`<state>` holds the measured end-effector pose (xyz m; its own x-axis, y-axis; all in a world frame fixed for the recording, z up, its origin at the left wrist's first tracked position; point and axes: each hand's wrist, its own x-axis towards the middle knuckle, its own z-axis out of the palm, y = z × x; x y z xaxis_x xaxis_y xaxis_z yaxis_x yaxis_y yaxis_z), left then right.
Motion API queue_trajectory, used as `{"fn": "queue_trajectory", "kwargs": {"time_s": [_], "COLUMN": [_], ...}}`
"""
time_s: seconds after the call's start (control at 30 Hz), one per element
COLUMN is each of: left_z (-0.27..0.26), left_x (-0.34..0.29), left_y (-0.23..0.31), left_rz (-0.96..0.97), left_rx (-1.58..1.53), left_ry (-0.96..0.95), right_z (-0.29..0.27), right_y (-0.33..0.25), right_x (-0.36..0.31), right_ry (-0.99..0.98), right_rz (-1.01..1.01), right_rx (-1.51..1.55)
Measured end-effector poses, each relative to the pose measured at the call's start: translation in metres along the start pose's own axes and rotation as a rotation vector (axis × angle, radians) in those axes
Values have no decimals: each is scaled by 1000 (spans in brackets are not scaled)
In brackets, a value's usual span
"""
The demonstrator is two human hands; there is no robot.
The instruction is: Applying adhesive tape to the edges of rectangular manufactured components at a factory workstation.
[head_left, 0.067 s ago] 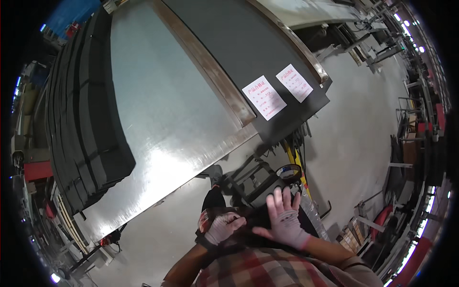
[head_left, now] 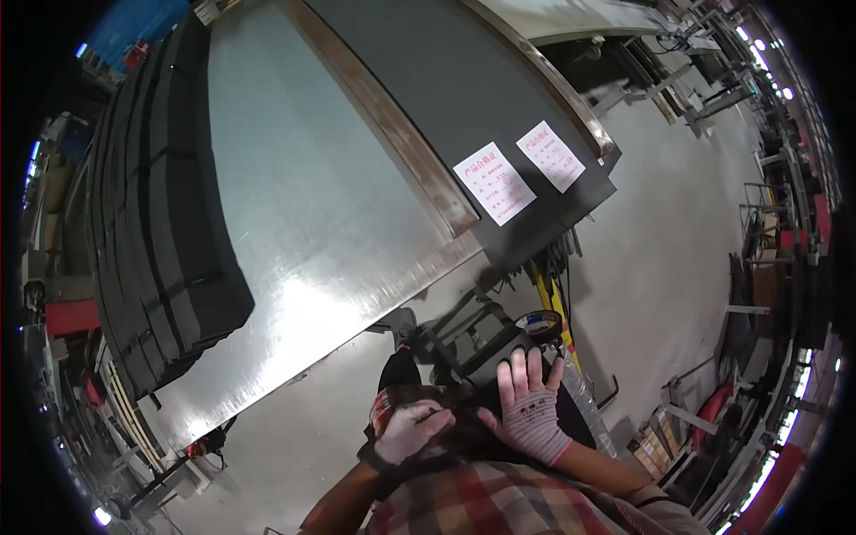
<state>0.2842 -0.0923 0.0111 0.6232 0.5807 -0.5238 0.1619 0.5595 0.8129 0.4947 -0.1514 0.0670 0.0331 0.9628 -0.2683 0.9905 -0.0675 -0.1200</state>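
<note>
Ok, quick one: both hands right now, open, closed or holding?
Left hand: fingers curled; can't tell whether fully closed or holding anything.
Right hand: open, fingers extended, nothing visible in its grasp.

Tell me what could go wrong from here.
The two white sheets lie near the end of the dark panel; if loose, they might slip off.

The open right hand looks close to the black ring-shaped roll; a careless reach might knock it.

Glare on the metal tabletop could hide a scratch.
</note>
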Motion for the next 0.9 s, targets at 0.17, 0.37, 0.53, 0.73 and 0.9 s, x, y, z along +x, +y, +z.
{"fn": "queue_trajectory", "kwargs": {"time_s": [0.17,0.37,0.53,0.73,0.9], "left_z": [1,16,3,36,67], "left_x": [7,67,114,237,259], "left_y": [-20,-67,-97,-77,-62], "left_rz": [-157,253,216,-307,-196], "left_rx": [89,457,66,-674,-297], "left_ry": [145,228,-187,-748,-598], "right_z": [4,7,2,5,10], "right_y": [-1,-5,-5,-9,-13], "right_x": [5,8,11,16,8], "right_ry": [-22,-63,-20,-17,-34], "right_rz": [-2,-6,-13,9,-54], "right_rx": [-12,14,2,-15,35]}}
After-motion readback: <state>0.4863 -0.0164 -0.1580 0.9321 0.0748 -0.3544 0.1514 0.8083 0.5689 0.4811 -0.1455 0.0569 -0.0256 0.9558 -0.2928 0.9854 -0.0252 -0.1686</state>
